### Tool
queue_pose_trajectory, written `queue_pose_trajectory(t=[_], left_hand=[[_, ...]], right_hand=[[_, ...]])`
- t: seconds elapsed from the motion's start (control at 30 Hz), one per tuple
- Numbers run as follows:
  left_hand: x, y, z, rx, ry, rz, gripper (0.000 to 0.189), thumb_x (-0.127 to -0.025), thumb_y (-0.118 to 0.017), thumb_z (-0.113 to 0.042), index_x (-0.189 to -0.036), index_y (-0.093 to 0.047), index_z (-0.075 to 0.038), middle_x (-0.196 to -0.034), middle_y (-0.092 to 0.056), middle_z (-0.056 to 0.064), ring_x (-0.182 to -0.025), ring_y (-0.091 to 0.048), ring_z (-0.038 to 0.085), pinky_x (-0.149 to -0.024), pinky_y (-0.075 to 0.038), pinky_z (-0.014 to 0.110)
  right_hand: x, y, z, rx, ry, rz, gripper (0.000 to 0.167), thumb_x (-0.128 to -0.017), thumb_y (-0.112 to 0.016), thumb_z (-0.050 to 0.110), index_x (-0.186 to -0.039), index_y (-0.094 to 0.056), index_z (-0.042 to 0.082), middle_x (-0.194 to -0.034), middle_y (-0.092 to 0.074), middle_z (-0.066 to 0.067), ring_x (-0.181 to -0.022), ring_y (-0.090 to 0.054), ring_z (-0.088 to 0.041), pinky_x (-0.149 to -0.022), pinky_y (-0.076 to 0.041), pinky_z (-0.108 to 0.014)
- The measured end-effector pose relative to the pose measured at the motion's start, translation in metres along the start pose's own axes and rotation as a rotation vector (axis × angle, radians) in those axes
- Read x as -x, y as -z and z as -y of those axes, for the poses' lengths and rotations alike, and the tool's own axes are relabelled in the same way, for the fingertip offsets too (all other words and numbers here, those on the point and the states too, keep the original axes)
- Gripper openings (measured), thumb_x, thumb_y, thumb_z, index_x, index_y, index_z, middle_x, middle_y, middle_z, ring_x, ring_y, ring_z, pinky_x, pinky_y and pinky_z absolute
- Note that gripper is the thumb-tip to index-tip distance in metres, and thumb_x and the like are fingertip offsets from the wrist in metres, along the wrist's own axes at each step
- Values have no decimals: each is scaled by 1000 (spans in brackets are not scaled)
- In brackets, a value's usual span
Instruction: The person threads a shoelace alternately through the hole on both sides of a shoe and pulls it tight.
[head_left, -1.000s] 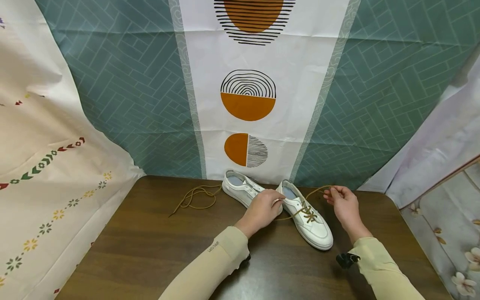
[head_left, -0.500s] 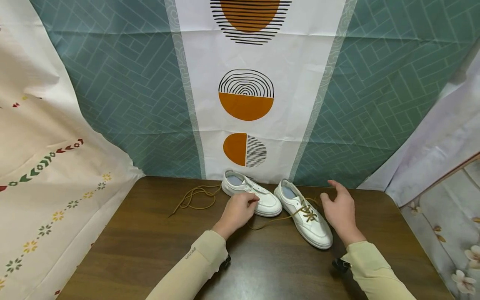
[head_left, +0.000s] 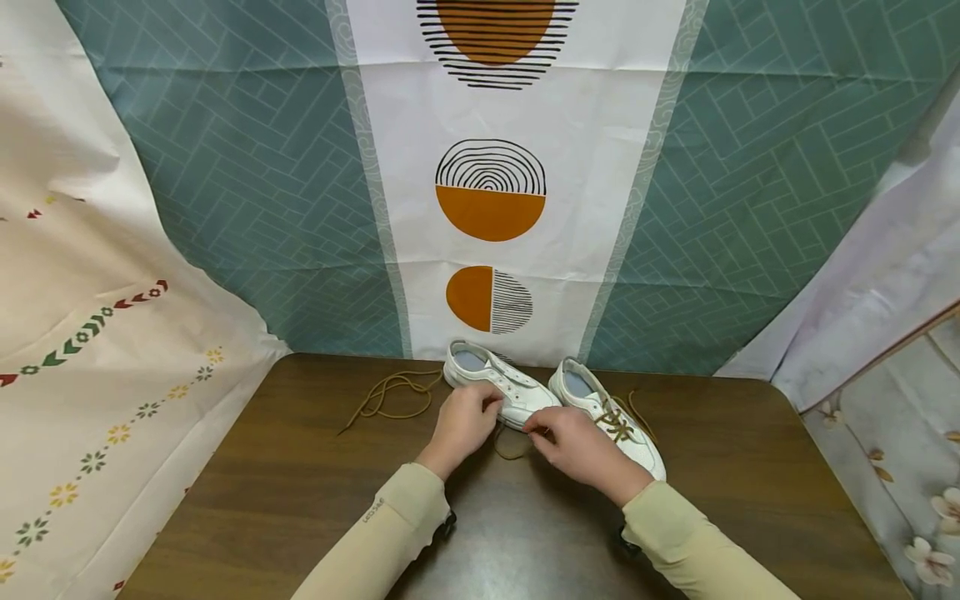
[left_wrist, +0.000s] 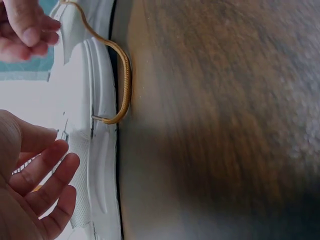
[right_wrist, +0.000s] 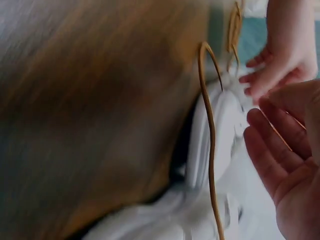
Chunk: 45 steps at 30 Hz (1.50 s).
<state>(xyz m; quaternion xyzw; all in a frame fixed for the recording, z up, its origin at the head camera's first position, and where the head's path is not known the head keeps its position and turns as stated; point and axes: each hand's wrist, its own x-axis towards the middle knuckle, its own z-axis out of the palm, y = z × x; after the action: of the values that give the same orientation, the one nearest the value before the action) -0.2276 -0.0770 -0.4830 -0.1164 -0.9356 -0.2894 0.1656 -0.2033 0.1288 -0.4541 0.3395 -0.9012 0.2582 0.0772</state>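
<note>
Two white lace-up shoes are at the back of the table. In the head view, my left hand (head_left: 461, 421) is beside the left shoe (head_left: 525, 402), its fingers loosely bent. My right hand (head_left: 581, 442) reaches across the toe of the right shoe (head_left: 643, 454), hiding part of it; its fingers are also loosely bent. Between the hands a brown shoelace (left_wrist: 125, 85) loops along the left shoe's side, its metal tip free beside my left fingers (left_wrist: 59, 165). In the right wrist view, the lace runs past my right fingers (right_wrist: 270, 145) without being gripped.
A second brown shoelace (head_left: 393, 392) lies loosely coiled on the brown wooden table (head_left: 300, 500), left of the left shoe. A patterned green and white cloth (head_left: 322, 208) hangs behind the table's far edge.
My right hand has let go of one lace end and swung left across the right shoe. My left hand moved left, drawing the other end toward the left shoe, then released it.
</note>
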Motion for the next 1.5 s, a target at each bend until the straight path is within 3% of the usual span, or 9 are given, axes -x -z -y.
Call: queue_pose_trajectory(t=[0.17, 0.27, 0.43, 0.6, 0.87, 1.1, 1.3, 1.37, 1.5], left_hand=[[1, 1, 0, -9, 9, -2, 7, -85, -67, -20, -88, -72, -24, -84, -70, -14, -79, -65, 8, -66, -51, 32], [1, 1, 0, -9, 3, -3, 7, -85, -67, -21, -88, -72, -23, -85, -70, -13, -80, -66, 9, -67, -51, 33], [1, 0, 0, 6, -2, -1, 7, -85, -67, -21, -89, -73, -22, -87, -71, -12, -82, -66, 9, -68, -52, 33], [2, 0, -2, 18, 15, 7, 8, -85, -67, -21, -90, -72, -22, -88, -71, -12, -83, -66, 8, -71, -52, 32], [-2, -3, -12, 26, -5, 4, 10, -86, -64, -21, -90, -73, -21, -84, -70, -12, -79, -65, 6, -69, -51, 30], [-10, -10, -30, 30, -34, 14, 12, -86, -63, -22, -91, -73, -21, -84, -70, -12, -79, -64, 6, -69, -51, 28], [-19, -18, -52, 66, -81, 34, 14, -87, -62, -20, -94, -73, -18, -84, -70, -11, -75, -62, 3, -67, -49, 21], [-21, -21, -60, 90, -96, 51, 15, -88, -61, -20, -97, -72, -17, -86, -69, -9, -74, -61, 2, -65, -48, 19], [-25, -28, -74, 139, -129, 115, 18, -91, -59, -19, -105, -69, -18, -96, -68, -6, -76, -60, 2, -65, -47, 16]], right_hand=[[-5, -18, 1, 55, 10, 170, 22, -83, -70, 26, -101, -69, 14, -97, -69, 6, -92, -63, -9, -82, -50, -31], [-3, -26, -3, 83, -23, 241, 27, -80, -73, 31, -101, -66, 15, -95, -68, 5, -88, -62, -9, -79, -50, -31], [4, -32, -7, 122, -46, 295, 15, -77, -75, 30, -84, -64, 22, -76, -60, 14, -68, -54, -2, -64, -46, -25], [8, -29, -8, 113, -30, 296, 10, -81, -71, 25, -75, -63, 25, -69, -56, 18, -63, -51, 1, -61, -44, -22], [4, 1, -10, -72, -156, 168, 3, -88, -63, 15, -87, -62, 17, -74, -61, 10, -65, -54, 0, -60, -45, -21], [0, 41, -23, -298, -323, -9, 28, -95, -48, 7, -119, -56, 18, -95, -64, -8, -71, -62, -19, -54, -49, -26], [0, 78, -40, -444, -476, -183, 30, -97, -41, 9, -120, -59, 11, -100, -62, -12, -71, -59, -23, -52, -47, -26], [1, 87, -45, -470, -526, -216, 29, -98, -40, 13, -118, -61, 9, -101, -61, -14, -63, -54, -18, -50, -44, -27], [6, 95, -55, -386, -570, -236, 34, -99, -42, 32, -115, -63, 11, -107, -62, -13, -73, -52, -10, -60, -46, -26]])
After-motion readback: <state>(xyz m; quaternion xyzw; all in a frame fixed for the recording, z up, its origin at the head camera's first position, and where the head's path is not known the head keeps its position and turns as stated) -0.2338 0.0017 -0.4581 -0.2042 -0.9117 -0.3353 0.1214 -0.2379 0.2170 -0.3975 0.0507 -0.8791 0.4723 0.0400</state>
